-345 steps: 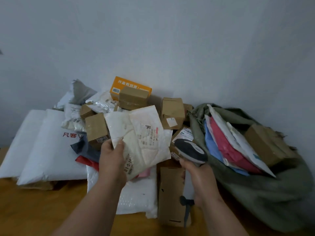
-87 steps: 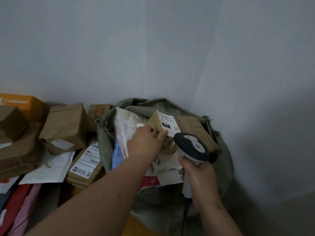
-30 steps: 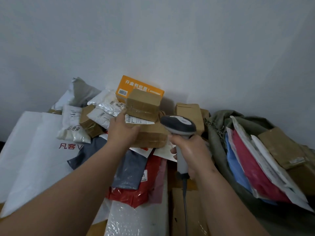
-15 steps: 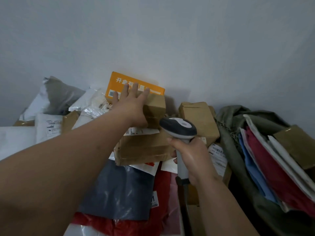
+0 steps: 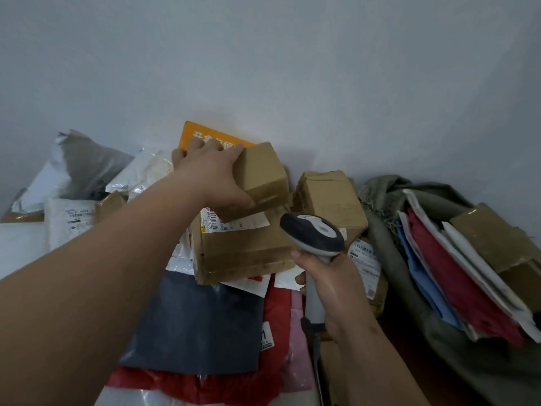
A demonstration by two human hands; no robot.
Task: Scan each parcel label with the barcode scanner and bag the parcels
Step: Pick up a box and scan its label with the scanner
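- The left hand [image 5: 212, 174] reaches out over the pile and grips a small brown box [image 5: 263, 174], fingers curled over its top far edge and thumb on the near side.
- That small brown box sits on top of a larger cardboard box [image 5: 243, 250], whose white shipping label [image 5: 234, 222] with a barcode shows just below the hand.
- Behind the small box, an orange box [image 5: 205, 137] with white lettering leans against the wall [image 5: 292, 68]; the fingers cover part of its print.
- The right hand [image 5: 330, 285] is wrapped tight round the pale handle of the barcode scanner [image 5: 311, 232], which stands upright with its dark head toward the larger cardboard box.
- Another brown box [image 5: 330, 200] stands to the right of the scanner's head, with a labelled parcel [image 5: 366, 259] below it.
- Under the larger cardboard box lie flat mailers: a dark grey one [image 5: 199, 323], a red one [image 5: 275, 382] and a pink one [image 5: 301, 347].
- At the left are white and silver plastic mailers [image 5: 76, 171], one with a printed label.
- At the right an olive green sack [image 5: 389, 238] stands open, holding a blue mailer [image 5: 421, 279], a red mailer [image 5: 456, 285], white mailers [image 5: 468, 259] and a brown box [image 5: 494, 241] set on edge.
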